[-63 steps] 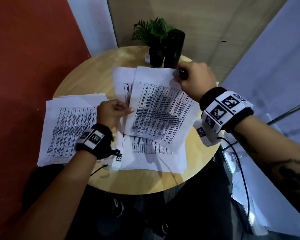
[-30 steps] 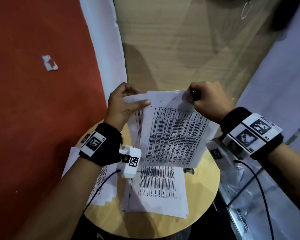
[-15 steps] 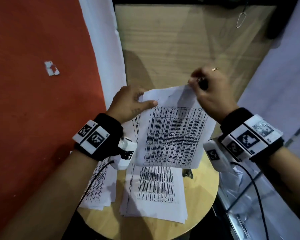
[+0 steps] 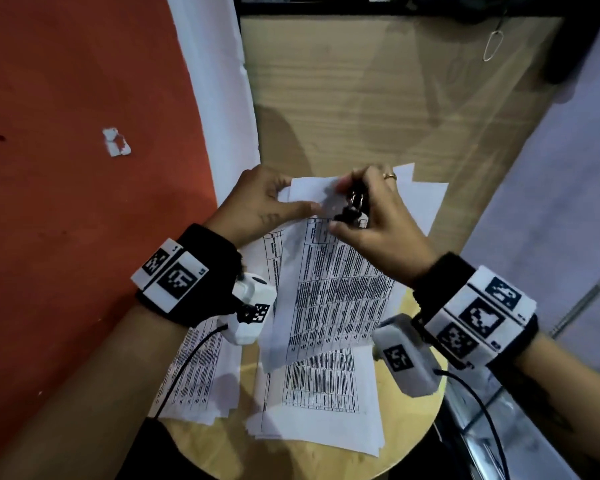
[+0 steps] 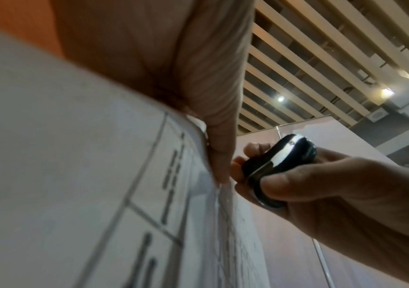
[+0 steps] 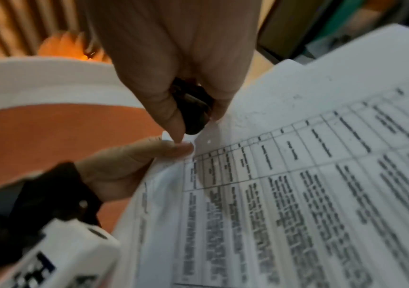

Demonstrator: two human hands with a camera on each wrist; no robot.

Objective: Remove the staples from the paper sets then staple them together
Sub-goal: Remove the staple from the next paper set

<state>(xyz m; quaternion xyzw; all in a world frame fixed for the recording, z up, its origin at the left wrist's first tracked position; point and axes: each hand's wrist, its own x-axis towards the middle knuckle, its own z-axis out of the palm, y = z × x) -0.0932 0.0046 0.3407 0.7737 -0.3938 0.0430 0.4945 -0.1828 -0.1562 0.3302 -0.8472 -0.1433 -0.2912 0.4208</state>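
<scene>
Remover (image 4: 352,209) now at the set's (image 4: 329,292) far-left corner, my right hand (image 4: 378,230) wrapped tight round it; a second ago it was at the far-right corner. Left hand (image 4: 260,206) pinches that corner, set lifted above table (image 4: 326,455). Likely one staple left here.

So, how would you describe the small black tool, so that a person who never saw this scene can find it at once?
Start from the round wooden table with its stacks of printed sheets, then go up to the paper set that both hands hold above it. At that set's top corner, the right hand grips the staple remover in curled fingers. It is the only small black-and-metal thing among white pages.
</scene>
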